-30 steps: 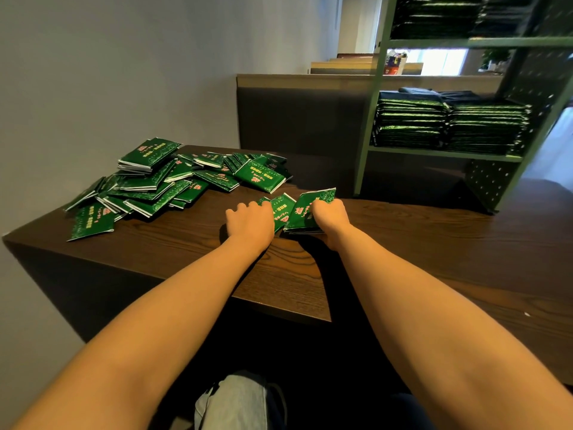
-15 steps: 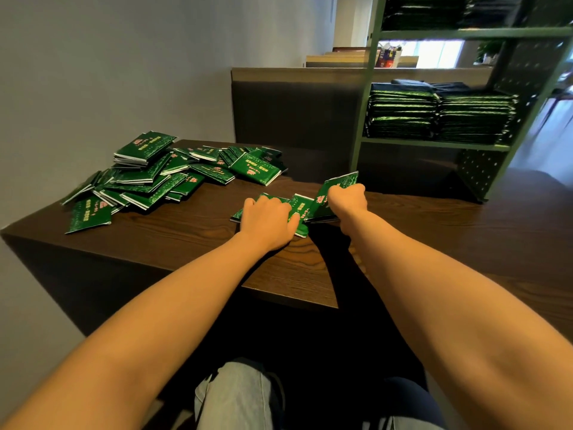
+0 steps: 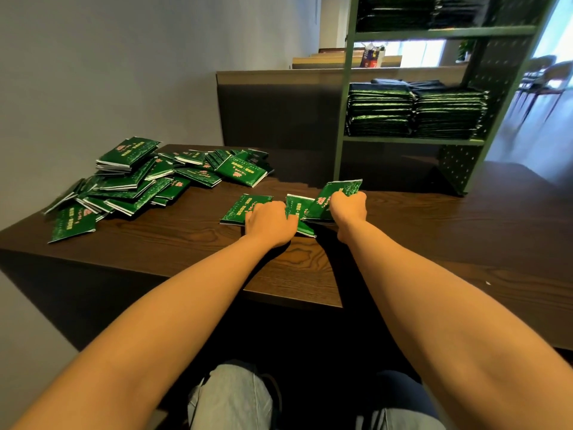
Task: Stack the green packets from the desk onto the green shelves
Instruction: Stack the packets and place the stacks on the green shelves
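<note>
Right hand point(image 3: 348, 207) gripping tilted glossy green foil packet point(image 3: 336, 193), fingertips hidden behind it; left hand point(image 3: 270, 224) pressed flat on more packets point(image 3: 248, 207). Beneath, dark wooden desk point(image 3: 434, 234). Green metal shelves point(image 3: 412, 140) cut off above, stacks point(image 3: 415, 113) dim. Loose heap point(image 3: 130, 187) far left.

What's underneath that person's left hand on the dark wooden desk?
The left hand rests on flat green foil packets lying on the dark wooden desk. How many lie beneath the palm is hidden.

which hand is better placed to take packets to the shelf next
Right, probably. The right hand grips a raised packet and sits nearer the shelf; the left hand only rests on packets lying flat on the desk.
</note>
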A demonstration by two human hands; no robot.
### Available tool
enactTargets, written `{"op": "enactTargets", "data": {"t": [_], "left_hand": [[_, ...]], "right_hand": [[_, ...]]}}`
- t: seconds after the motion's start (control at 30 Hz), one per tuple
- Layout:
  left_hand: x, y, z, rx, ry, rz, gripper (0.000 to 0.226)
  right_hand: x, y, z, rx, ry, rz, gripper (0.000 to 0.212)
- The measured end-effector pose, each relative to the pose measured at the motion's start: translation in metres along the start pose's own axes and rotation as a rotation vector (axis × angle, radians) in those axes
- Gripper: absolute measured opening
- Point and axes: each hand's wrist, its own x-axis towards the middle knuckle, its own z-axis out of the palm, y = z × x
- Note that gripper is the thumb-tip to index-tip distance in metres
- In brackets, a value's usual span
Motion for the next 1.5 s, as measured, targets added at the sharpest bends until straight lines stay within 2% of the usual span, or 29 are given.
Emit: {"op": "enactTargets", "data": {"t": [0.13,0.23,0.3,0.37,0.47,0.57,0.6,0.7,0.73,0.83,0.93,1.03,1.1,1.2,1.33,1.5], "left_hand": [[0.004,0.012,-0.005,-0.322,-0.004,-0.091,0.051],[0.008,0.022,-0.009,-0.459,-0.016,-0.118,0.043],[0.01,0.025,-0.011,-0.525,0.046,-0.129,0.035],[0.008,0.025,-0.018,-0.548,0.154,-0.121,0.028],[0.001,0.023,-0.031,-0.383,0.286,-0.034,0.029],[-0.003,0.024,-0.037,-0.33,0.242,0.066,0.028],[-0.004,0.023,-0.036,-0.343,0.193,0.088,0.031],[-0.006,0.018,-0.033,-0.387,0.056,0.137,0.047],[-0.009,0.016,-0.033,-0.39,0.032,0.138,0.054],[-0.016,0.011,-0.034,-0.354,0.01,0.122,0.068],[-0.016,0.008,-0.036,-0.345,0.056,0.133,0.062],[-0.011,-0.004,-0.038,-0.471,0.166,0.021,0.041],[-0.006,-0.017,-0.037,-0.401,0.215,-0.068,0.031],[0.002,-0.039,-0.032,-0.13,0.232,-0.203,0.044],[0.007,-0.059,-0.014,0.072,0.088,-0.415,0.069],[0.007,-0.064,-0.004,0.089,0.133,-0.365,0.071]], "right_hand": [[-0.001,0.0,-0.001,0.016,-0.031,0.002,0.04],[0.008,0.003,-0.002,0.017,-0.084,-0.026,0.05],[0.037,0.017,0.0,0.032,-0.104,-0.041,0.061],[0.039,0.018,0.002,0.014,-0.124,-0.029,0.061],[0.012,0.001,0.006,-0.002,-0.182,-0.028,0.046],[-0.006,-0.014,0.018,0.115,-0.254,0.057,0.031],[-0.009,-0.017,0.023,0.157,-0.285,0.094,0.032],[-0.008,-0.016,0.031,0.201,-0.393,0.21,0.061],[-0.006,-0.013,0.033,0.204,-0.411,0.226,0.063],[-0.007,-0.011,0.032,0.175,-0.42,0.196,0.034],[-0.004,-0.01,0.033,0.184,-0.381,0.174,0.028],[0.003,-0.007,0.037,0.207,-0.303,0.141,0.021],[0.011,-0.002,0.041,0.146,-0.264,0.057,0.02],[0.021,0.008,0.045,0.01,-0.217,-0.061,0.036],[0.044,0.024,0.049,-0.168,-0.224,-0.127,0.048],[0.04,0.021,0.051,-0.23,-0.215,-0.166,0.045]]}}
